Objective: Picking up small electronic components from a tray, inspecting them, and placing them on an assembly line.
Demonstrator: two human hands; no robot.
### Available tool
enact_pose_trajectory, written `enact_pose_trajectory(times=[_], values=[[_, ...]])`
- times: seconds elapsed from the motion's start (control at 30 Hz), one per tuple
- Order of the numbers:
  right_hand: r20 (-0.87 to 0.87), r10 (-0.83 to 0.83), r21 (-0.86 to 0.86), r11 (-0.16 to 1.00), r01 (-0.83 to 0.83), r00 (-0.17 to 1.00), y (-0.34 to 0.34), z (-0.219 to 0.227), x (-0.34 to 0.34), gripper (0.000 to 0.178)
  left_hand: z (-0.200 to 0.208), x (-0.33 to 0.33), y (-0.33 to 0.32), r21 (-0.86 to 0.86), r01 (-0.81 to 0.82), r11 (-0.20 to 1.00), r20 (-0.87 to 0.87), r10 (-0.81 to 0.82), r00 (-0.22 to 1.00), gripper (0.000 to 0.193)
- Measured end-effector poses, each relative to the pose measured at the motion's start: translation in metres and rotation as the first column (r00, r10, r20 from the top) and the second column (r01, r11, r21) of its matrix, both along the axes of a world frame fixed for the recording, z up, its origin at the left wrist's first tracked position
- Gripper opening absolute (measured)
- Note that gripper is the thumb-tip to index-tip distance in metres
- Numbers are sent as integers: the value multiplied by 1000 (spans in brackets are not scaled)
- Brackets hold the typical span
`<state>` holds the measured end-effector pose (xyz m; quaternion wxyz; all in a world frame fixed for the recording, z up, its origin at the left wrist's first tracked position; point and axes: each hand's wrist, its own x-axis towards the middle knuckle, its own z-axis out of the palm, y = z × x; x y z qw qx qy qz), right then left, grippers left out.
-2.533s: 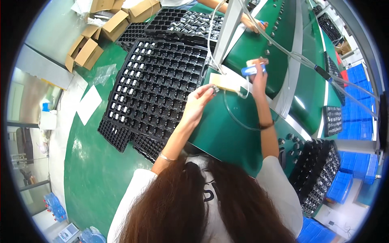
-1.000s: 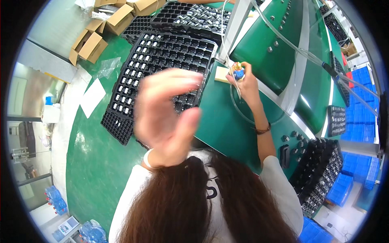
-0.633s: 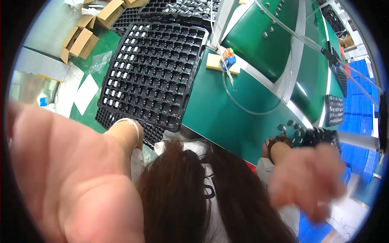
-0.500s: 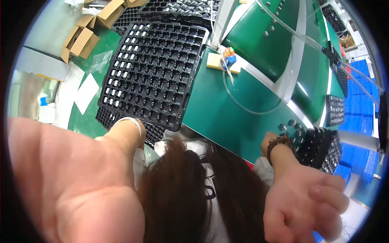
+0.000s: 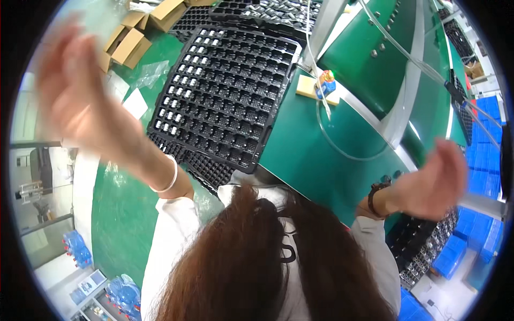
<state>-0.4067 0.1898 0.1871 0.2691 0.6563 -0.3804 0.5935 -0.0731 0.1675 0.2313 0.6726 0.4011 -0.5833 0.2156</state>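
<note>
My left hand (image 5: pixel 80 101) is raised at the upper left, smeared by motion, its fingers stretched and apart with nothing seen in them. At the right, over the edge of the green table (image 5: pixel 316 171), my right hand (image 5: pixel 428 184) is lifted too; blur hides how its fingers lie. Between the hands is a black compartment tray (image 5: pixel 235 101), tilted in view. Small silvery parts (image 5: pixel 184 80) fill several rows along its left side; the other pockets hold none. Neither hand touches the tray.
A yellow block (image 5: pixel 306 85) bears a blue and orange device (image 5: pixel 325 84) with a clear hose (image 5: pixel 342 152). Below my right hand are stacked black trays of metal parts (image 5: pixel 423 246). Blue bins (image 5: pixel 484 176) stand right, cardboard boxes (image 5: pixel 131 48) upper left, a green conveyor (image 5: pixel 364 69) beyond.
Both hands have moved away from close in front of the camera, upward in the picture. The view has shifted, showing more floor at the left and my white sleeves.
</note>
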Motion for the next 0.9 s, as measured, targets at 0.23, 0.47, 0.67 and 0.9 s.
enact_pose_trajectory(times=[0.23,0.47,0.67,0.9], values=[[309,32,698,672,-249,951,-45,-85,-14,17,-196,83,-63,800,-183,571,172,75,982,19],[412,65,686,635,-356,909,-64,-132,-16,12,-242,82,-91,854,-302,424,275,124,953,19],[446,30,735,558,-385,895,-71,-152,-30,13,-231,71,-99,821,-450,352,398,212,892,13],[489,131,745,451,-491,863,-91,-171,-2,27,-223,57,-95,504,712,490,-775,-107,622,16]])
